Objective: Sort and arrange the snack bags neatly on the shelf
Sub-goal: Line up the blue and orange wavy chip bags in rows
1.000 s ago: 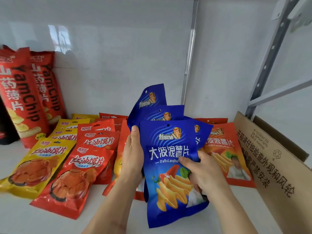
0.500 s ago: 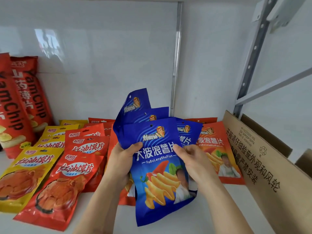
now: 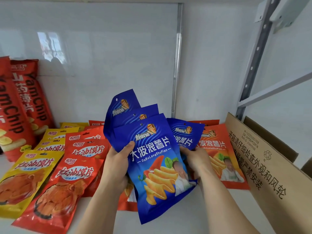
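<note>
A fanned stack of blue potato chip bags (image 3: 152, 159) is held up over the middle of the white shelf (image 3: 168, 218). My left hand (image 3: 118, 164) grips its left edge, thumb on the front bag. My right hand (image 3: 196, 162) holds the right side, fingers tucked behind the front bag near another blue bag (image 3: 185, 132). Orange bags of the same chips (image 3: 219, 149) lie flat to the right. Red bags (image 3: 67, 183) and yellow bags (image 3: 22, 179) lie in overlapping rows on the left.
Tall red YamChip bags (image 3: 25, 102) stand against the back wall at far left. An open cardboard box (image 3: 270, 166) sits at the right edge. A grey metal upright (image 3: 253, 65) rises behind it.
The blue stack has been drawn together and raised slightly. My right hand slid from the front bag's face to its right edge; my left thumb now presses on the front.
</note>
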`<state>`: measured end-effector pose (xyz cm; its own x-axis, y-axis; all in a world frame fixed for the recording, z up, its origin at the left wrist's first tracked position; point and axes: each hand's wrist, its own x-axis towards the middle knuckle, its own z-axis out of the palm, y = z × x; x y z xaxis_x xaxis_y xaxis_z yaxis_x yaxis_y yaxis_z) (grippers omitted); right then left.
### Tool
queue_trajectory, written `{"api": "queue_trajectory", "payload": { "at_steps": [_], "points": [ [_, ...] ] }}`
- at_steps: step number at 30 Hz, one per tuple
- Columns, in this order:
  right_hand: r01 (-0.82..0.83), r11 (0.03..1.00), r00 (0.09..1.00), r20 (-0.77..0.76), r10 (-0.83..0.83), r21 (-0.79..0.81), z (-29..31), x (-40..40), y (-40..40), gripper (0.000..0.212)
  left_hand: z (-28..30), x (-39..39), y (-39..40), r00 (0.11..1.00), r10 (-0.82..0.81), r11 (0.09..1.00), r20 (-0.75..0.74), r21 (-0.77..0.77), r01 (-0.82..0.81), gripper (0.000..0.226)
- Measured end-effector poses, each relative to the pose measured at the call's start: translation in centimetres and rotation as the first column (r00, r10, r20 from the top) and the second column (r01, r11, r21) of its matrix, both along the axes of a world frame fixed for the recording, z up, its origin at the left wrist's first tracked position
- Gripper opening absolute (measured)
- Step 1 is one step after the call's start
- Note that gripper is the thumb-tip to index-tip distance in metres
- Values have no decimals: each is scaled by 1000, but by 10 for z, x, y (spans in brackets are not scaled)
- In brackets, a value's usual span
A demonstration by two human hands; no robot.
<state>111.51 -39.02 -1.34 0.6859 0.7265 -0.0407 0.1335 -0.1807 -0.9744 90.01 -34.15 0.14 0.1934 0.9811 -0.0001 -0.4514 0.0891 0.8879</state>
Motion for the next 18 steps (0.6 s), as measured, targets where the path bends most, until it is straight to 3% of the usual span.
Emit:
{"api": "queue_trajectory", "payload": {
  "at_steps": [6, 12, 16, 18],
  "points": [
    [19, 997, 1000, -9, -18, 74, 2, 10, 0, 9, -2, 2, 2, 999, 31, 999, -38, 26, -30, 18],
    [329, 880, 944, -150, -295, 344, 26, 33, -24, 12, -4, 5, 2, 995, 73, 994, -72, 86, -67, 11],
    [381, 849, 890, 103, -444, 367, 53, 46, -55, 34, -5, 6, 3, 989, 111, 987, -101, 125, -98, 15],
    [329, 888, 883, 228, -410, 323, 66, 43, -75, 35, -7, 6, 5, 986, 122, 986, -113, 127, -108, 17]
  ]
}}
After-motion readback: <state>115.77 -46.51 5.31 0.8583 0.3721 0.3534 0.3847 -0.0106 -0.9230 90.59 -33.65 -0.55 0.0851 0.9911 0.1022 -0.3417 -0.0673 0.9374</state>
